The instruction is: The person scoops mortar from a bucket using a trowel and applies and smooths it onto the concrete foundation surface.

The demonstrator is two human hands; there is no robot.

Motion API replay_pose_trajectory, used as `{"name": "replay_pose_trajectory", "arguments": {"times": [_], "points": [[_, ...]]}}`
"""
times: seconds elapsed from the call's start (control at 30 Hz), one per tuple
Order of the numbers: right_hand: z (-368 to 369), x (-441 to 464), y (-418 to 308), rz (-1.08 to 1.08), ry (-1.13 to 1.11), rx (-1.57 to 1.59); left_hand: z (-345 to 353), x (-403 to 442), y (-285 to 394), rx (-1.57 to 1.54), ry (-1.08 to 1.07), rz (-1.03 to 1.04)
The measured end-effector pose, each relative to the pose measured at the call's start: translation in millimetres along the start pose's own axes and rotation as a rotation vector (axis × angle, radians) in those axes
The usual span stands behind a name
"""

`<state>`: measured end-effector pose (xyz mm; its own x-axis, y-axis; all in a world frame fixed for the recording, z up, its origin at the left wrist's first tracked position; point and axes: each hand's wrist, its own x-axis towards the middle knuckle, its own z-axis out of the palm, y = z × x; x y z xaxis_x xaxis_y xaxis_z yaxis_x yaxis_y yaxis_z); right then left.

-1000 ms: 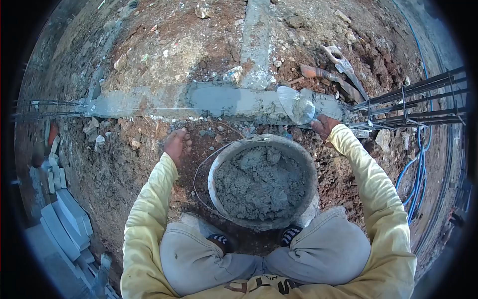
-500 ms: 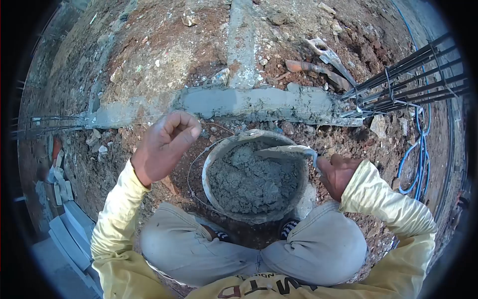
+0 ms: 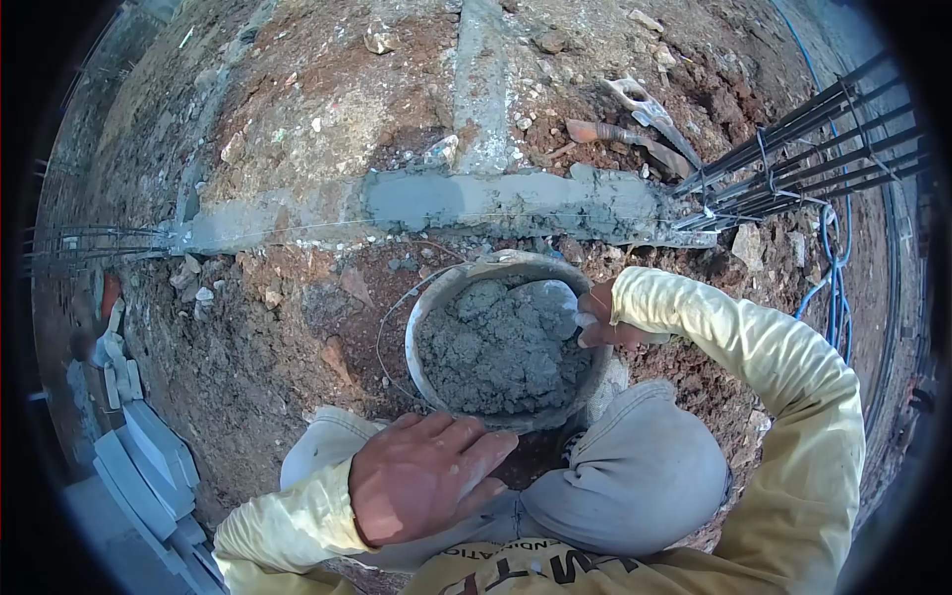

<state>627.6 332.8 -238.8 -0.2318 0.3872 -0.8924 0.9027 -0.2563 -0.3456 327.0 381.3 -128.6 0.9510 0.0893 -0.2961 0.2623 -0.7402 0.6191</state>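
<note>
A round bucket (image 3: 413, 347) of wet grey mortar (image 3: 486, 357) stands on the ground between my knees. My right hand (image 3: 607, 317) is closed on the handle of a trowel (image 3: 548, 302) at the bucket's right side. The trowel's blade lies on the mortar, smeared with it and partly hard to tell from it. My left hand (image 3: 426, 476) is open, palm down, fingers stretched out, over my left leg just below the bucket's near rim. It holds nothing.
Beyond the bucket runs a low strip of grey concrete (image 3: 416, 201) with a string along it. Tied steel bars (image 3: 803, 144) jut in at right, near a blue hose (image 3: 841, 297). A tool with a reddish handle (image 3: 595, 131) lies behind the strip. Grey slabs (image 3: 149, 466) are stacked at left.
My left hand has dropped from beside the strip to over my leg, its curled fingers now straightened. My right hand has moved left and up over the rim, turning the trowel's blade in the mortar.
</note>
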Motion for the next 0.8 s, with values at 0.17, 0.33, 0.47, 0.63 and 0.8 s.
{"name": "replay_pose_trajectory", "arguments": {"times": [0.17, 0.33, 0.47, 0.63, 0.8], "points": [[-5, -4, 2, -0.072, 0.067, 0.143, 9, 4, -5, -0.034, -0.126, 0.034], [-9, -27, 22, -0.040, 0.002, 0.536, 2, 5, -13, -0.037, -0.089, 0.025], [-17, -32, 36, -0.176, -0.015, 0.702, 1, 1, -20, -0.057, -0.087, 0.011], [-58, -49, 34, -0.246, 0.244, 0.758, -2, -3, -21, -0.078, -0.061, 0.039], [-84, 7, 46, -0.280, 0.883, 0.248, -3, -8, -18, -0.074, -0.050, 0.019]]}}
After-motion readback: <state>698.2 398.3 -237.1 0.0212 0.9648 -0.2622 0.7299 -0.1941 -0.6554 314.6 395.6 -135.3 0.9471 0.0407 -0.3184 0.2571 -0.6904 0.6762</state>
